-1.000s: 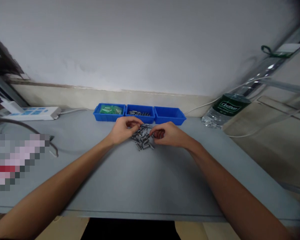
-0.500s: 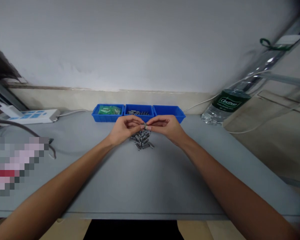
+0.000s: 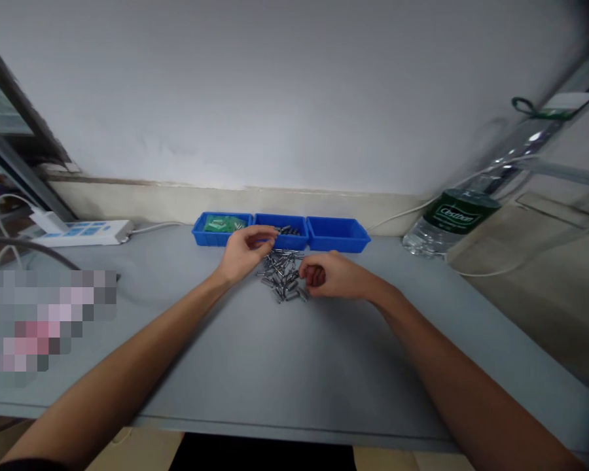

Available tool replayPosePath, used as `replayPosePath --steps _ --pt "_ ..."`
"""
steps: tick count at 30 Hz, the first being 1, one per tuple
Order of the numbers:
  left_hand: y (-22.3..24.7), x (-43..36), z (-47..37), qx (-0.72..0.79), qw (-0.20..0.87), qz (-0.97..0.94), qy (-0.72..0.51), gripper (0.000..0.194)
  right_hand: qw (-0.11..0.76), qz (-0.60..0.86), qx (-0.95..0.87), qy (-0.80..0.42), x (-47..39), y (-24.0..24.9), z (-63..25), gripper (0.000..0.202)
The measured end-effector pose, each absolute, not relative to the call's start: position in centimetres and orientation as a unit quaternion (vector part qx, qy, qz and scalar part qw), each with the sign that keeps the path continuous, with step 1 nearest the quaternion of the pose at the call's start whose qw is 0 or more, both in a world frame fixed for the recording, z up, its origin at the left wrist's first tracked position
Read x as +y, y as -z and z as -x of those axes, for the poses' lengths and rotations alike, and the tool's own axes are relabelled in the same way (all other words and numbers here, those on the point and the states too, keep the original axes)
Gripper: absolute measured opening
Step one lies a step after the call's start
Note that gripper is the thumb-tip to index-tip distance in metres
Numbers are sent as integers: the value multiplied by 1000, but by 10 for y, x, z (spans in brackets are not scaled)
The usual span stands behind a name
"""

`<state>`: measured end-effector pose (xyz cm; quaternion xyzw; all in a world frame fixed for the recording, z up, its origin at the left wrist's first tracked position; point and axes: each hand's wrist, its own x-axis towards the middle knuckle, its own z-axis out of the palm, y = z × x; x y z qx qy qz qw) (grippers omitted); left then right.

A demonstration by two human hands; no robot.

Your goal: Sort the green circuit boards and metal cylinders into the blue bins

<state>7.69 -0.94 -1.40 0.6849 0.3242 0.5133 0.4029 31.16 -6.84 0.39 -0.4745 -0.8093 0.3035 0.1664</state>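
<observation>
A loose pile of small metal cylindrical pins (image 3: 281, 275) lies on the grey table. My left hand (image 3: 245, 254) is above the pile's left side, in front of the blue bins, with thumb and fingertips nearly together; anything between them is too small to make out. At the pile's right edge, my right hand (image 3: 336, 275) has its fingers curled inward, the tips against or just over the pins. Whatever it may be pinching is hidden. Behind the hands, the middle blue bin (image 3: 294, 243) contains more metal parts, partly covered by my left fingers.
The left blue bin (image 3: 209, 239) holds a green packet with small parts. A right blue bin (image 3: 341, 244) adjoins the middle one. A white power strip (image 3: 112, 231) lies left, with cables. To the right stands a large water bottle (image 3: 451, 212). A blurred patch covers the table's left.
My hands were together above the pile at a small part and have separated. The right hand has moved down to the pile's right side; the left remains near the bins. The view has shifted slightly.
</observation>
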Motion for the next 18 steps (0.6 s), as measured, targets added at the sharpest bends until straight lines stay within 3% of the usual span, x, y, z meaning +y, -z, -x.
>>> replayPosePath --steps 4,18 --pt "10 -14 -75 342 365 -709 -498 14 170 471 -815 -293 -70 -7 -312 21" --pt "13 -28 -73 311 318 -824 -352 24 137 461 -808 -341 -75 -17 -318 15"
